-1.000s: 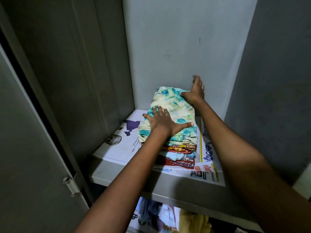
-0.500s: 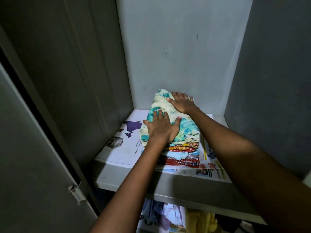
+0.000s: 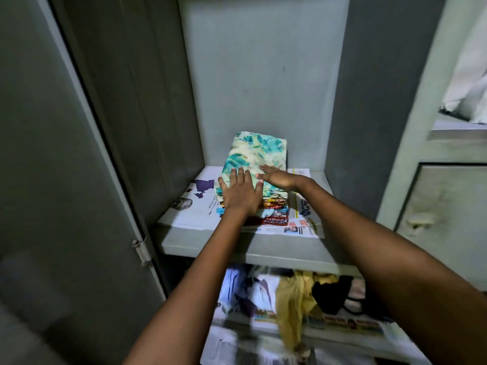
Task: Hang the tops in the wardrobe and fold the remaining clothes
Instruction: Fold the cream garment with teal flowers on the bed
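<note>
A stack of folded clothes [image 3: 274,216] sits on a grey wardrobe shelf [image 3: 263,250] lined with newspaper [image 3: 195,206]. The top piece is a cream cloth with teal leaf print [image 3: 259,151]. My left hand [image 3: 241,192] lies flat on the near end of that top cloth, fingers straight. Just to its right, my right hand [image 3: 278,177] also lies flat on the cloth with its fingers stretched leftward. Red, orange and blue folded edges show at the stack's front.
The wardrobe's left door [image 3: 60,180] stands open with a hinge [image 3: 141,250] near the shelf's corner. On the lower shelf lie loose clothes: a yellow piece [image 3: 292,304], a black piece [image 3: 332,293] and newspaper [image 3: 263,346]. A second compartment door [image 3: 445,206] is at right.
My right hand has slid from the far end of the stack toward the near end, beside my left hand. The view has pulled back, so the lower shelf shows.
</note>
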A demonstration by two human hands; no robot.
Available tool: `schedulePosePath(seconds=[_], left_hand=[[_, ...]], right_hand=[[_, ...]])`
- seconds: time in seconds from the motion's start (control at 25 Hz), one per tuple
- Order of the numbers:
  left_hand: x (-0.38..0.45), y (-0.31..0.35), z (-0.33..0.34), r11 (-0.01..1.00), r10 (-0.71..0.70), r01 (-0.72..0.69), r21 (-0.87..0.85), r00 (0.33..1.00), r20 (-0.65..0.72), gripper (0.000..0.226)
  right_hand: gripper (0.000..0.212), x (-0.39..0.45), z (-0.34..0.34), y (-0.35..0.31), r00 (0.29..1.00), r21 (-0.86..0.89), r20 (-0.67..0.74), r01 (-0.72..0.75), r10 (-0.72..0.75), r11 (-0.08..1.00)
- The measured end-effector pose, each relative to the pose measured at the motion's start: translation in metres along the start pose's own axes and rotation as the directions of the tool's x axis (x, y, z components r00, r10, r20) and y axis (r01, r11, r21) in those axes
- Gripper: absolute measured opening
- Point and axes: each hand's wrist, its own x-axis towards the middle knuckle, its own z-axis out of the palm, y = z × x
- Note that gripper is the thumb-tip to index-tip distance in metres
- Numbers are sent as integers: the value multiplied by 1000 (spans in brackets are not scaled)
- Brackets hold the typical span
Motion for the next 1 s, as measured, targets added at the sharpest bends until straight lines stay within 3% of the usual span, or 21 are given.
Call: schedulePosePath(seconds=[0.2,0.36,0.6,0.76,0.88,1.0], left_hand=[[-94,3,-4,992,54,-48,-115,997,53,62],[-196,24,5,991,31,-17,-134,993,110,62],[-350,38,13,998,-10,20,-55,985,170,57],[-411,17,-30,998,-68,69,-9,993,94,57],[-445,-3,-57,996,-81,79,52,996,42,56],[-483,-33,-91,983,-96,106,150,992,-77,56]], right_hand=[[65,-92,21,-10,997,-174,-61,41,-52,984],[61,-196,61,-6,979,-136,-139,130,-149,982],[63,-338,137,-1,983,-176,25,181,-180,967],[55,-386,158,-31,980,-145,77,195,-185,970],[62,-407,170,-62,973,-162,127,215,-195,963],[57,-427,178,-114,954,-130,120,291,-276,948]])
